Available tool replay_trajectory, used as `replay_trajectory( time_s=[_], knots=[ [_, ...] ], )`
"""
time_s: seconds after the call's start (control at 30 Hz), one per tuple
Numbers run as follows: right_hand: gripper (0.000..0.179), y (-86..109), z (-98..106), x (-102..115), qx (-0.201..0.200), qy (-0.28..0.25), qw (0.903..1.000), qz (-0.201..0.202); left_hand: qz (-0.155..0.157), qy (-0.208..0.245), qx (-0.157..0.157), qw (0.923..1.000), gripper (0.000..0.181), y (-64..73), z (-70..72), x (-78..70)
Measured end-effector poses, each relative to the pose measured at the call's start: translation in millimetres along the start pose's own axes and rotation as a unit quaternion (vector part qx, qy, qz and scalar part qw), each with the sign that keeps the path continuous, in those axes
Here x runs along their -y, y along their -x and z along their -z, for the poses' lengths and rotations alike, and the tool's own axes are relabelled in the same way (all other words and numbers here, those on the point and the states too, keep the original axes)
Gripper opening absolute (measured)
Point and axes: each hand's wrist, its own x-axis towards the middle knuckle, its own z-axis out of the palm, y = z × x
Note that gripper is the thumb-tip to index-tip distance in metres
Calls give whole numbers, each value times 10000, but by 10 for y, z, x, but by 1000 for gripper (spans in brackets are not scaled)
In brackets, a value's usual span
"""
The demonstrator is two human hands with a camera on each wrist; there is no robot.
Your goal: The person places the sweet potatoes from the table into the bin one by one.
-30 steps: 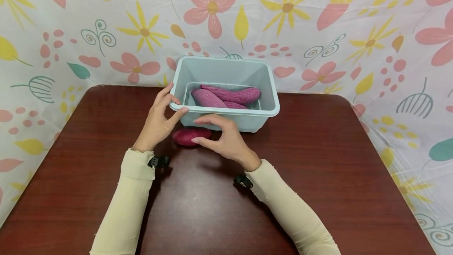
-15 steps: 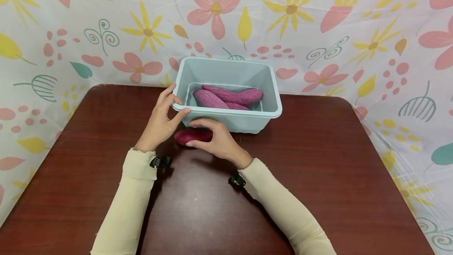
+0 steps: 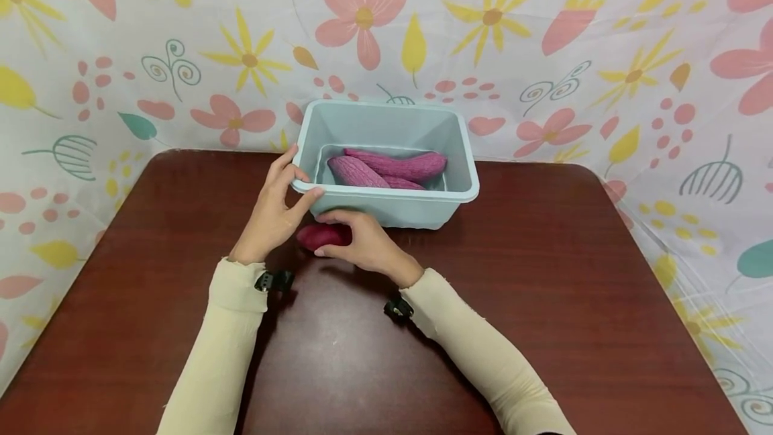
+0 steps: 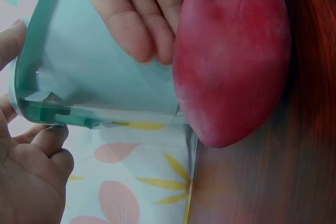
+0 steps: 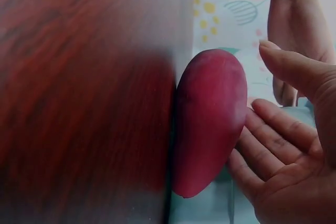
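A pale blue plastic bin [image 3: 392,210] stands near the back of the table. My left hand [image 3: 272,213] grips its front left corner, and in the left wrist view the fingers [image 4: 51,140] curl at the rim. A smooth red sweet potato [image 3: 313,237] lies on the table before the bin. Around it is my right hand [image 3: 377,247], which hides its right end in the head view. From the right wrist, the fingers [image 5: 273,140] look straight along the far side of the sweet potato, while the thumb [image 5: 294,69] stands apart from it.
Several long purple ridged vegetables [image 3: 413,165] lie inside the bin. Behind the dark wooden table [image 3: 543,274] hangs a white cloth [image 3: 531,32] printed with flowers and leaves, close to the bin's back. Black wrist cameras [image 3: 398,309] sit below both hands.
My right hand has moved left and slightly down, so its thumb and fingers reach farther around the sweet potato. The left hand keeps its place on the bin's corner.
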Motion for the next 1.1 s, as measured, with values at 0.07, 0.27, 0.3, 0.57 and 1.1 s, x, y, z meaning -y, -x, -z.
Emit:
replay_trajectory(
  time_s=[0.07, 0.27, 0.3, 0.57, 1.1],
  knots=[
    [53, 4, 0, 10, 72, 96, 9999, -47, -1, 14, 6, 10000, 20, 4, 2, 2],
    [52, 26, -4, -11, 457, 342, 9977, -379, 50, 86, 58, 9999, 19, 14, -6, -13],
    [51, 30, -7, -19, 517, 364, 9970, -441, 71, 93, 66, 9999, 19, 14, -9, -23],
    [49, 26, -2, -25, 613, 405, 9960, -517, 217, 150, 65, 9996, 17, 6, -10, -119],
    [48, 62, 72, 95, 286, 549, 9978, -231, 136, 84, 112, 9998, 24, 12, 13, -13]
  ],
)
